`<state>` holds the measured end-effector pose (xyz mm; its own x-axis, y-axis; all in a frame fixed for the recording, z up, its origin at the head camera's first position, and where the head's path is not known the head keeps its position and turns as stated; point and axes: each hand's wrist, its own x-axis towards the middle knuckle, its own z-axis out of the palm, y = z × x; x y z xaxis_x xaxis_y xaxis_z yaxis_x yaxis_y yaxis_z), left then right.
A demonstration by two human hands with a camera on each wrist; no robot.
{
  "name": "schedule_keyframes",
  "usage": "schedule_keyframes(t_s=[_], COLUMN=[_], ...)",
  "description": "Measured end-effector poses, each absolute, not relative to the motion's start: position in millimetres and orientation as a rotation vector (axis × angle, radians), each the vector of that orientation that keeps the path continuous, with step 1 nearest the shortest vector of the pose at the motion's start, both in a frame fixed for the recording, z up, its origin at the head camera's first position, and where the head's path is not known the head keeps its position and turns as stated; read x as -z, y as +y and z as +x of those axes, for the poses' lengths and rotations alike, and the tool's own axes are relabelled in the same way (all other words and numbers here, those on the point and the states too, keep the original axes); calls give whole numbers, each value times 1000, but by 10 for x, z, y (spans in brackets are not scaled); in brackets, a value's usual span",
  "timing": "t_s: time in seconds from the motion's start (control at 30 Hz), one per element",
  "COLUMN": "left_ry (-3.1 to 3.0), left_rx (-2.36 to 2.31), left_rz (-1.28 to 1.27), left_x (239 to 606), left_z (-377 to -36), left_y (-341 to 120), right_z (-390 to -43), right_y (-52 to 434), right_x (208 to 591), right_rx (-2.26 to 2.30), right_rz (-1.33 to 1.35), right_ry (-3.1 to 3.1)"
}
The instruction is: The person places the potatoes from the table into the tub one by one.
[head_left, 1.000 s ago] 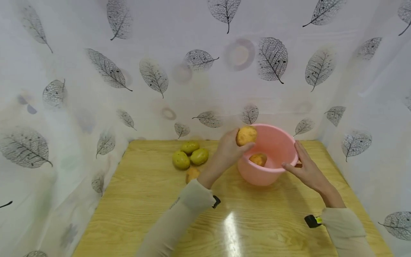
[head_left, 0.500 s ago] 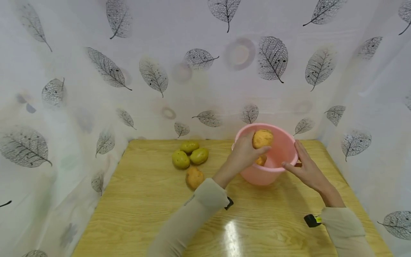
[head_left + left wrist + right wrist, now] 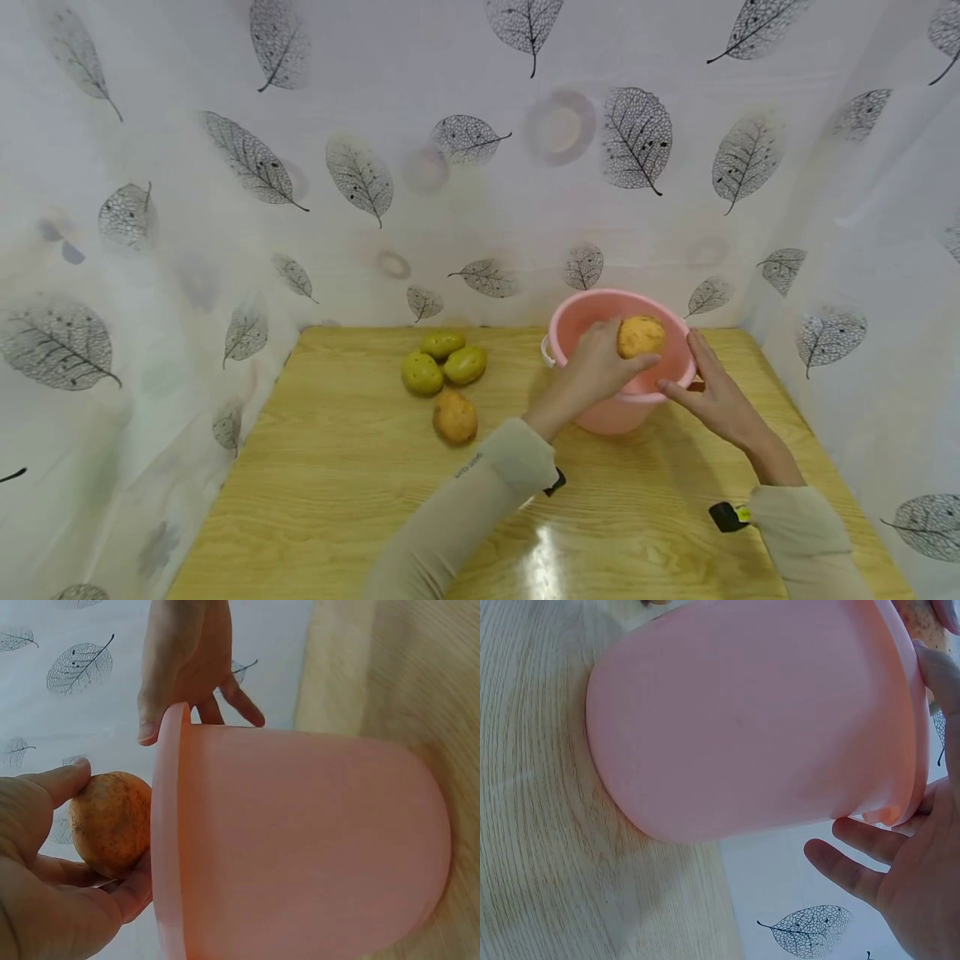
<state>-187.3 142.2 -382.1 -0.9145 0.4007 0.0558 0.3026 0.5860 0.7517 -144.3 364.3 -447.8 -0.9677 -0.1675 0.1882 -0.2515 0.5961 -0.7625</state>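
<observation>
My left hand [image 3: 596, 362] holds a yellow-brown potato [image 3: 641, 337] between thumb and fingers over the mouth of a pink bucket [image 3: 607, 412]. In the left wrist view, the potato [image 3: 112, 823] is beside the bucket's rim [image 3: 169, 847]. My right hand [image 3: 716, 400] grips the rim on the right, its thumb on the near edge and fingers along the outer side. The right wrist view shows two fingers [image 3: 847, 862] of that hand extended away from the wall. The bucket's inside is partly hidden by my left hand and the potato.
Left of the bucket, another potato [image 3: 455, 416] lies on the wooden table [image 3: 322, 483], near three green oval fruits [image 3: 422, 372]. A white handle [image 3: 547, 352] sticks out at the bucket's left side. Leaf-printed sheeting [image 3: 465, 225] surrounds the table at back and sides.
My left hand has carried the potato rightward from the bucket's left rim to over its mouth. The potato on the table has come into full view. My right hand stays at the rim.
</observation>
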Motion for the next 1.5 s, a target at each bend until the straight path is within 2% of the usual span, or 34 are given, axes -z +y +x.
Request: schedule_keyframes(t_s=[0.83,1.17,1.5], left_ry=[2736,2739,2765], left_rx=[-1003,-1082,-1246], left_rz=[592,756,772], left_x=[3984,4044,3978], left_z=[-1873,-1869,-1790], left_y=[1474,1415,1150], right_z=[-1451,-1452,-1441], right_y=[3652,3651,3660], right_x=[4504,4519,4491], right_rx=[-1323,-1325,-1313], right_rz=[399,409,402], right_ry=[-2710,-2695,-2695])
